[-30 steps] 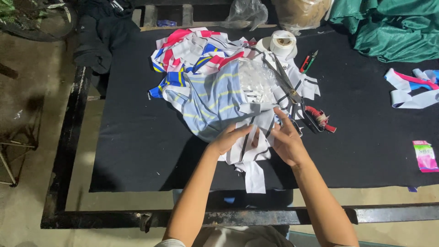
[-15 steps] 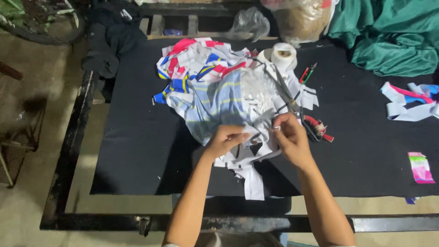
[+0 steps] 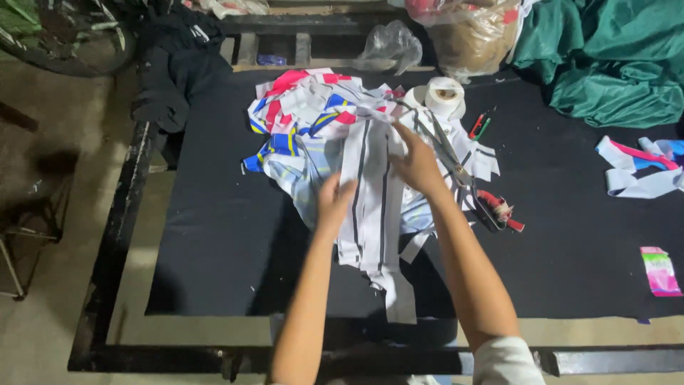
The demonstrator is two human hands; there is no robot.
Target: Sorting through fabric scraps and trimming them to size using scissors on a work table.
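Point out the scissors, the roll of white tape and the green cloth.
scissors (image 3: 456,165): head view, on the metal blades.
roll of white tape (image 3: 444,96): head view, on its top face.
green cloth (image 3: 613,64): head view, on the middle folds.

We see a black surface with large scissors, a white tape roll and red and green pens. Green cloth lies at the far right corner, a pink packet near the right edge.
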